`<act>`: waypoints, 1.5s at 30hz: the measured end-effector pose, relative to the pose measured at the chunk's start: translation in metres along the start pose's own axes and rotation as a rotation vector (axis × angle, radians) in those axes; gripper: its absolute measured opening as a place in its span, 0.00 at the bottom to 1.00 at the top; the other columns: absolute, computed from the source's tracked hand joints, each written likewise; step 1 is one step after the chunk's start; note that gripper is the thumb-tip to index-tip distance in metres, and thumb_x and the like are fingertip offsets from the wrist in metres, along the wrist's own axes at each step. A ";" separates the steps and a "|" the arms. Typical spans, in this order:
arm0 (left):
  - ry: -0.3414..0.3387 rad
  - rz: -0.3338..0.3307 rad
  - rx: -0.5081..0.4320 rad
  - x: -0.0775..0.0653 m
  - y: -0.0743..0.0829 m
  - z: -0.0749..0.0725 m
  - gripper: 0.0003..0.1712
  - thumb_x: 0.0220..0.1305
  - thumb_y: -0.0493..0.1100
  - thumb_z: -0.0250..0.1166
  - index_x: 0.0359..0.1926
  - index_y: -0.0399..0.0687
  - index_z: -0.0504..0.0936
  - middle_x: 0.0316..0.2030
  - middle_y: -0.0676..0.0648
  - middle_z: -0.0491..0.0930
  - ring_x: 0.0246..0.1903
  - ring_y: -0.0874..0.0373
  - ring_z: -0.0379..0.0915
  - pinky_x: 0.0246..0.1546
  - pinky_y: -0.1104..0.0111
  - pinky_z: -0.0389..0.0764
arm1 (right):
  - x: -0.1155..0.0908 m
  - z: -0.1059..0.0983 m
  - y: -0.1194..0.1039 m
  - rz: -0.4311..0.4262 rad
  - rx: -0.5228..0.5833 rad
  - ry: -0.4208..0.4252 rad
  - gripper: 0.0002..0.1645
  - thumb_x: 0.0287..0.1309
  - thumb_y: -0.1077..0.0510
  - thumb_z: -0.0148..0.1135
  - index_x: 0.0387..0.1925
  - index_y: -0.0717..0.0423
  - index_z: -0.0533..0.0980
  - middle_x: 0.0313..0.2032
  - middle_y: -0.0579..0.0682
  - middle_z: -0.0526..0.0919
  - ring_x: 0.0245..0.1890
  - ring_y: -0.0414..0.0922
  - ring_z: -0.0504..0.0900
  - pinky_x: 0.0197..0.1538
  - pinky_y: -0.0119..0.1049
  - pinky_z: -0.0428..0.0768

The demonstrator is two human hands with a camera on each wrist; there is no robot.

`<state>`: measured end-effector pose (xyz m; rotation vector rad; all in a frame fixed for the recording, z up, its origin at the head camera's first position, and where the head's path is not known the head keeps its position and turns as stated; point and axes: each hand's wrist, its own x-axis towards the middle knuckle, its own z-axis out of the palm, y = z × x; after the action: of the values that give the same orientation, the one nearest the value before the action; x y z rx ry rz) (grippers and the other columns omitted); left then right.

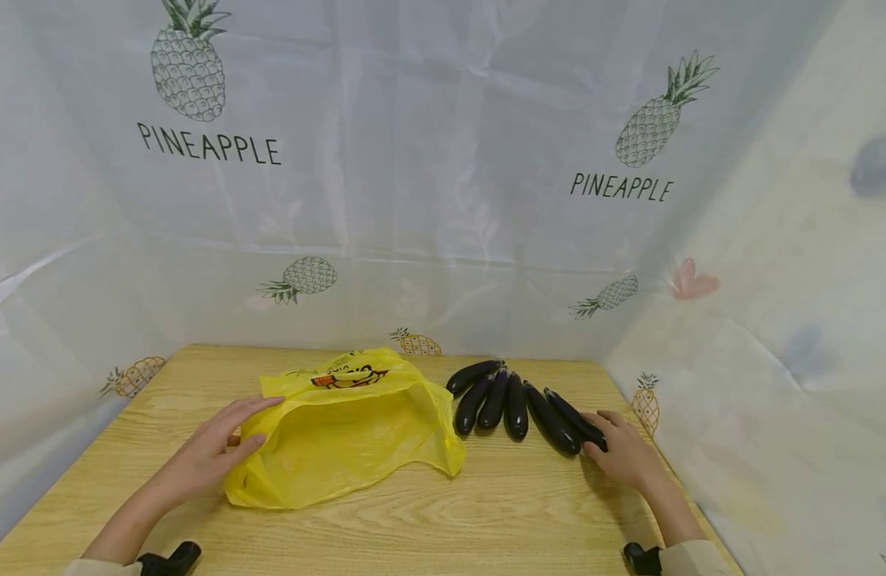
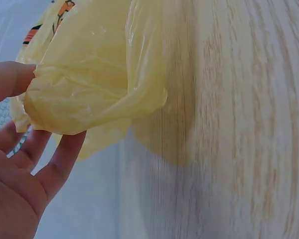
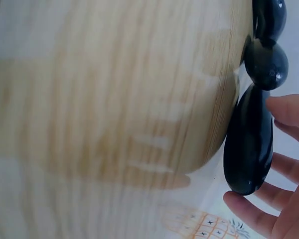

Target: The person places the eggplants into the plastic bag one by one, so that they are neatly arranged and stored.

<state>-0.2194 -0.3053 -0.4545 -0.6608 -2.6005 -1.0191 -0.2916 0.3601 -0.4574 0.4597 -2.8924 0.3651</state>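
Observation:
A yellow plastic bag (image 1: 334,448) lies on the table, its mouth gaping toward me and dark and orange print on its upper side. My left hand (image 1: 219,444) holds the left edge of the mouth; in the left wrist view the thin film passes between thumb and fingers. To the right, several glossy dark purple eggplants (image 1: 496,400) lie fanned out, stems pointing away. At the row's right end, my right hand (image 1: 623,452) grips the outermost eggplant (image 3: 249,144) near its rounded end, thumb on one side and fingers on the other. That eggplant appears to rest on the table.
The wood-grain table (image 1: 443,528) is enclosed at the back and sides by a pale curtain (image 1: 443,200) printed with pineapples. The table's right edge runs close beside my right hand. A black strap (image 1: 170,558) circles each wrist.

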 end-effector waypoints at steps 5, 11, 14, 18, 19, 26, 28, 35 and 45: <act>-0.004 -0.005 0.021 0.001 0.002 -0.001 0.33 0.78 0.39 0.64 0.79 0.56 0.69 0.71 0.38 0.71 0.65 0.34 0.69 0.43 0.60 0.84 | -0.002 0.001 0.000 -0.007 -0.005 0.015 0.32 0.67 0.60 0.70 0.71 0.58 0.76 0.65 0.72 0.73 0.59 0.75 0.77 0.50 0.69 0.80; 0.027 -0.003 0.082 0.003 -0.002 0.001 0.34 0.76 0.36 0.66 0.79 0.56 0.70 0.67 0.44 0.75 0.61 0.51 0.72 0.42 0.65 0.80 | -0.003 0.002 0.003 -0.025 -0.016 0.034 0.32 0.64 0.67 0.70 0.69 0.59 0.77 0.58 0.68 0.80 0.51 0.68 0.83 0.47 0.65 0.82; 0.051 0.005 0.111 0.005 -0.003 0.001 0.36 0.73 0.34 0.68 0.78 0.57 0.71 0.63 0.48 0.77 0.58 0.61 0.72 0.43 0.65 0.80 | -0.001 0.002 0.004 -0.034 -0.017 0.030 0.33 0.62 0.68 0.70 0.69 0.60 0.77 0.57 0.70 0.82 0.51 0.68 0.84 0.48 0.65 0.82; 0.072 0.018 0.121 0.008 -0.001 0.002 0.38 0.71 0.32 0.69 0.78 0.56 0.72 0.61 0.50 0.77 0.56 0.63 0.72 0.42 0.67 0.80 | 0.000 0.002 0.004 -0.041 -0.012 0.025 0.33 0.62 0.69 0.71 0.69 0.61 0.77 0.58 0.70 0.82 0.53 0.69 0.84 0.50 0.65 0.82; 0.075 0.021 0.121 0.009 -0.001 0.002 0.37 0.71 0.32 0.69 0.78 0.55 0.72 0.61 0.50 0.77 0.56 0.63 0.72 0.42 0.67 0.80 | 0.000 0.002 0.004 -0.039 -0.010 0.025 0.33 0.62 0.68 0.71 0.69 0.61 0.77 0.57 0.70 0.83 0.53 0.69 0.84 0.50 0.65 0.82; 0.082 0.039 0.132 0.016 0.003 0.004 0.38 0.70 0.30 0.69 0.78 0.51 0.71 0.62 0.48 0.77 0.55 0.60 0.74 0.41 0.67 0.81 | 0.000 0.002 0.006 -0.050 -0.008 0.022 0.32 0.62 0.68 0.72 0.68 0.63 0.77 0.56 0.68 0.84 0.52 0.67 0.84 0.52 0.64 0.82; 0.084 0.043 0.137 0.018 0.003 0.003 0.39 0.70 0.30 0.69 0.78 0.51 0.71 0.62 0.47 0.77 0.55 0.56 0.75 0.41 0.66 0.81 | 0.000 0.003 0.006 -0.059 -0.007 0.024 0.32 0.62 0.68 0.72 0.68 0.63 0.77 0.56 0.68 0.84 0.52 0.67 0.84 0.51 0.64 0.82; 0.099 0.061 0.129 0.023 0.002 0.003 0.38 0.69 0.30 0.70 0.77 0.50 0.72 0.62 0.46 0.77 0.52 0.52 0.76 0.38 0.67 0.79 | -0.002 0.003 0.006 -0.049 0.012 0.041 0.32 0.64 0.68 0.69 0.69 0.64 0.76 0.56 0.69 0.84 0.51 0.67 0.85 0.48 0.61 0.83; 0.089 0.055 0.110 0.028 -0.002 0.006 0.38 0.70 0.29 0.69 0.78 0.49 0.72 0.61 0.47 0.77 0.46 0.65 0.70 0.35 0.69 0.73 | 0.001 -0.010 -0.005 -0.083 0.015 0.100 0.32 0.64 0.67 0.71 0.70 0.61 0.76 0.52 0.66 0.84 0.42 0.57 0.86 0.37 0.48 0.80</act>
<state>-0.2454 -0.2933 -0.4487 -0.6417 -2.5261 -0.8626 -0.2896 0.3583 -0.4467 0.5456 -2.7663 0.3856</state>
